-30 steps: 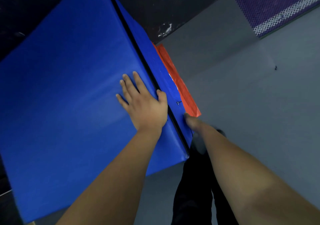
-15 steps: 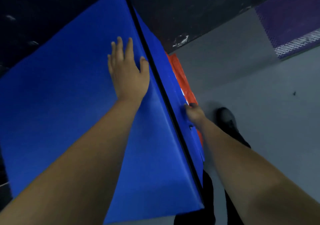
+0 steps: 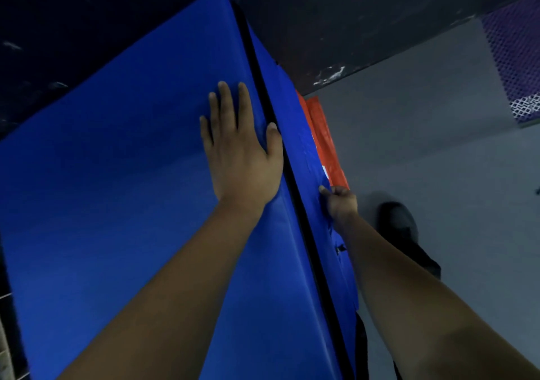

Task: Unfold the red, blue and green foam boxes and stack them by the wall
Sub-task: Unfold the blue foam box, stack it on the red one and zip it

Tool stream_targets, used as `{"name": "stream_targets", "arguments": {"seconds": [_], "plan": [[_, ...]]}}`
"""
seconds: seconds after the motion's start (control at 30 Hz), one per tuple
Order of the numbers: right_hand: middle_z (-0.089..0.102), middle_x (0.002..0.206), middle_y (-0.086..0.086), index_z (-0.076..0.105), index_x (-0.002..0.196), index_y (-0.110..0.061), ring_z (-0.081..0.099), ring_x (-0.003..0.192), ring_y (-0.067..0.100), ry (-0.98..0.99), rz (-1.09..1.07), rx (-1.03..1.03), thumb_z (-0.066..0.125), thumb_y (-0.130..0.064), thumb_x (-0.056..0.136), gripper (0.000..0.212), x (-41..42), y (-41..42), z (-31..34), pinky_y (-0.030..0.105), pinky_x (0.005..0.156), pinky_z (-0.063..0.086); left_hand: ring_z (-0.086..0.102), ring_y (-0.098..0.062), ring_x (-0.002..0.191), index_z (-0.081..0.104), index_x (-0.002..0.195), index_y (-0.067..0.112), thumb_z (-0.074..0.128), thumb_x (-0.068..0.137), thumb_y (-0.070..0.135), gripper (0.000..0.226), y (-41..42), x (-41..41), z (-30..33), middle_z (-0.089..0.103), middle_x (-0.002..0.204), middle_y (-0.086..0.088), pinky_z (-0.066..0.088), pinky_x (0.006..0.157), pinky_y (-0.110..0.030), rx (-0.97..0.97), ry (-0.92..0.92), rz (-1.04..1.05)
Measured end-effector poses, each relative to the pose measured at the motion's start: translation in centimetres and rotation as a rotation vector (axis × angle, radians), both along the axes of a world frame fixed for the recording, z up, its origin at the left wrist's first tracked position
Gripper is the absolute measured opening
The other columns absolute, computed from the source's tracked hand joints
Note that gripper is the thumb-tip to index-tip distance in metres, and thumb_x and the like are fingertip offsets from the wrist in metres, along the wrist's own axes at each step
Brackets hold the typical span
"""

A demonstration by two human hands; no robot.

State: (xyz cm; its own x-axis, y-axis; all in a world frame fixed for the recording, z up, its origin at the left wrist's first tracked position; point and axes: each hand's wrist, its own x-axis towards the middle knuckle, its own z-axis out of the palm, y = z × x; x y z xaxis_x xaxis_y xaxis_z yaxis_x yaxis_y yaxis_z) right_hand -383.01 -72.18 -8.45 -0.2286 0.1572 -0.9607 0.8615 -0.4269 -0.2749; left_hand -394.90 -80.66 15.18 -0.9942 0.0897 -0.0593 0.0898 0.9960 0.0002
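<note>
**Blue foam box held in both hands beside the dark wall**

Head view. The blue foam box (image 3: 131,204) fills the left and centre of the frame, its broad top face turned toward the camera and tilted, its far corner reaching up against the dark wall (image 3: 350,14). A black seam (image 3: 280,157) runs along the box's right edge, dividing the top face from the narrower side face.

The left hand (image 3: 242,157) lies flat and open on the top face, close to that right edge. The fingers are spread and extended toward the far corner, the thumb resting against the black seam. It presses on the surface and grips nothing.

The right hand (image 3: 340,201) is at the side face, below the seam, fingers curled closed. It appears to pinch the blue covering at the lower edge of that face; the exact hold is partly hidden by the hand itself. A small dark fitting (image 3: 339,249) shows on the side face just nearer the camera than this hand.

The red foam box (image 3: 324,137) lies underneath the blue one, only a narrow strip of it showing past the blue box's right side, ending just beyond the right hand. It sits on the grey floor (image 3: 423,145) at the foot of the wall.

A dark shoe (image 3: 397,224) stands on the floor just right of the right forearm. A purple mesh panel (image 3: 517,63) occupies the upper right corner.
</note>
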Motion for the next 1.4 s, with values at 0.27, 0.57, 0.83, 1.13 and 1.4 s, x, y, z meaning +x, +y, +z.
{"name": "stream_targets", "arguments": {"seconds": [0.27,0.57,0.83,1.13,1.4], "plan": [[0.066,0.13,-0.003,0.065,0.13,-0.026,0.062,0.121,0.023,0.316,0.283,0.026,0.044,-0.058,0.093,0.053,-3.4,-0.4,5.3,0.039,0.106,0.047,0.004,-0.026,0.158,0.014,0.162,0.016,0.034,0.1,0.045,0.072,0.1,0.3,0.3,0.008,0.17,-0.01,0.007,0.127,-0.049,-0.018,-0.012,0.001],[0.066,0.129,0.002,0.064,0.123,-0.026,0.062,0.113,0.025,0.245,0.288,-0.014,0.042,-0.056,0.095,0.046,-5.3,0.4,5.7,0.038,0.099,0.048,0.035,-0.029,0.145,0.04,0.152,0.016,0.044,0.092,0.051,0.069,0.0,-0.8,1.6,0.04,0.157,-0.01,0.028,0.118,-0.046,-0.002,0.03,0.024],[0.055,0.146,0.003,0.055,0.141,-0.022,0.051,0.135,0.026,0.356,0.359,-0.094,0.037,-0.063,0.082,0.073,-13.5,0.7,5.0,0.045,0.117,0.035,0.001,-0.025,0.158,0.014,0.163,0.015,0.039,0.1,0.05,0.076,1.1,-9.6,0.8,0.005,0.171,-0.01,0.005,0.128,-0.047,-0.002,-0.025,0.003],[0.057,0.112,0.002,0.058,0.114,-0.024,0.052,0.099,0.02,0.307,0.257,-0.075,0.045,-0.046,0.094,0.033,-18.0,0.8,2.2,0.031,0.083,0.044,0.002,-0.021,0.158,0.013,0.163,0.016,0.038,0.098,0.046,0.076,1.0,-10.5,-0.8,0.006,0.171,-0.007,0.006,0.128,-0.046,-0.006,0.019,0.014],[0.064,0.092,0.01,0.064,0.113,-0.001,0.06,0.078,0.024,0.198,0.089,0.002,0.053,-0.038,0.1,0.04,-21.4,0.2,-0.1,0.023,0.062,0.048,-0.001,-0.019,0.158,0.013,0.163,0.017,0.043,0.099,0.042,0.075,0.5,-10.3,-0.5,0.003,0.171,-0.005,0.003,0.128,-0.044,0.056,-0.003,0.003]]}}
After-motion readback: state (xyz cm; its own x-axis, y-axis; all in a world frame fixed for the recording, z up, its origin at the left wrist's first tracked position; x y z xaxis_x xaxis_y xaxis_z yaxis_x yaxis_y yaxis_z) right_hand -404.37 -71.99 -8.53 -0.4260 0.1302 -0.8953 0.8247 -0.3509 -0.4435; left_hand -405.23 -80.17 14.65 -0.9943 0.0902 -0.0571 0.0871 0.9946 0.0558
